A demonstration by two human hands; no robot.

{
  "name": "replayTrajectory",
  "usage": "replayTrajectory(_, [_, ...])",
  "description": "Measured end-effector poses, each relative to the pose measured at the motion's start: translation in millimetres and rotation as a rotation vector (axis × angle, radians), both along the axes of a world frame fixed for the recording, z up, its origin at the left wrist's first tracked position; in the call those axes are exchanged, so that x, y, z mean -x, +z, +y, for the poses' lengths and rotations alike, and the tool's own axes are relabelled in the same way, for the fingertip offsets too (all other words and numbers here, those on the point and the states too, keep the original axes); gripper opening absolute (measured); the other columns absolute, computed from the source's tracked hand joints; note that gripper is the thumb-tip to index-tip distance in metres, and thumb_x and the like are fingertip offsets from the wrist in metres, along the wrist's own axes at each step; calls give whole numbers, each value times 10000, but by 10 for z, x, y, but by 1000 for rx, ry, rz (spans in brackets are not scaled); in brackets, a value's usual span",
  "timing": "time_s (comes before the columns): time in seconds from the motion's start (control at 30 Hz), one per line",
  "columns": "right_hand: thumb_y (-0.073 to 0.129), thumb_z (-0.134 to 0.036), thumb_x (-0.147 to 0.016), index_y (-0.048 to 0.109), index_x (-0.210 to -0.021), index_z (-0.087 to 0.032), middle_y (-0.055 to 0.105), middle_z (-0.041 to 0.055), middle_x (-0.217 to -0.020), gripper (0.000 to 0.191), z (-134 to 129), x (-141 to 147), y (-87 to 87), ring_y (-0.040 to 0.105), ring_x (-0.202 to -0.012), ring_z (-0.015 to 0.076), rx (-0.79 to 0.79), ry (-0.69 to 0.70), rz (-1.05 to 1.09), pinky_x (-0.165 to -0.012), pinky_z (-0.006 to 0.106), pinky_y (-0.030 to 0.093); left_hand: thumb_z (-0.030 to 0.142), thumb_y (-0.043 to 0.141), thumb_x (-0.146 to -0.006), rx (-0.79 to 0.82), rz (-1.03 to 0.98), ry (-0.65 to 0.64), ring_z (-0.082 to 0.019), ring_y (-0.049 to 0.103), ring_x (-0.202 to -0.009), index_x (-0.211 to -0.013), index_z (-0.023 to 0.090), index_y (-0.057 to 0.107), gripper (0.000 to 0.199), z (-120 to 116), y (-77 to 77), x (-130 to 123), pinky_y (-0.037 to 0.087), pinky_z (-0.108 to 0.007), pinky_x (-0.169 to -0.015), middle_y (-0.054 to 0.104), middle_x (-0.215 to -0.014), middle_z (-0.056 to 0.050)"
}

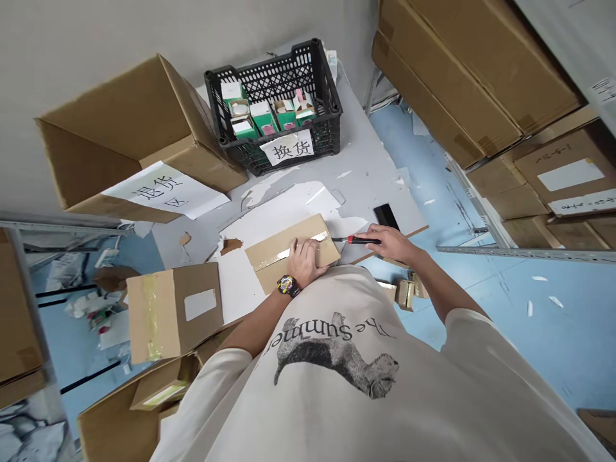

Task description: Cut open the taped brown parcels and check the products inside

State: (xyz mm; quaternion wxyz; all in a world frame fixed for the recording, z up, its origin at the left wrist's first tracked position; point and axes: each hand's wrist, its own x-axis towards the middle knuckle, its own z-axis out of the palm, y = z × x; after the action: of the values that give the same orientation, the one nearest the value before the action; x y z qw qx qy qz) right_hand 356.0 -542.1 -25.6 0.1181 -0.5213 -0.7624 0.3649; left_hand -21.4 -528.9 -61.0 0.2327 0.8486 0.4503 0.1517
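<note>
A small sealed cardboard box [282, 239] lies on the table in front of me, with clear shiny tape along its middle seam. My left hand [305, 259], a watch on its wrist, rests over the box's near side with the fingers curled on its top, holding it. In my right hand [393, 243] is a red and black utility knife [359, 240], pointing left. Its tip is at the right end of the box, by the end of the tape; I cannot tell how deep it goes.
A black plastic crate [279, 149] with green and white small boxes stands at the back. To its left is a large open carton [115, 128] with a paper sign. A phone [385, 217] lies near the table's right edge. Another taped carton [176, 314] sits at the left.
</note>
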Motion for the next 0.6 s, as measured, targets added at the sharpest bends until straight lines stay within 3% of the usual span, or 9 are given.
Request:
replayTrajectory(0.2, [683,-299,-1117,774,-1607,-384,737,91,-1212,506,102,133,-61,660,-1024,269,-118,105,-124,-932,366,465,644,919,-864,26,-5,20,-486,693,-1390,-1475,237,695,768,10,-3,11,296,-748,-1397,768,-1480,-215])
replayTrajectory(0.33, [642,-303,-1144,742,-1641,-407,728,116,-1290,518,55,259,-75,631,-1114,305,-215,75,-248,-979,395,428,649,920,-860,28,-15,28,-483,693,-1402,-1482,234,692,781,10,-8,5,290,-737,-1408,766,-1492,-216])
replayTrajectory(0.6, [590,-324,-1171,669,-1717,-422,711,143,-1356,560,-61,295,-45,606,-1127,337,-214,37,-326,-997,436,433,652,943,-826,50,-38,35,-483,686,-1413,-1483,241,697,813,23,-26,3,290,-733,-1408,763,-1497,-210])
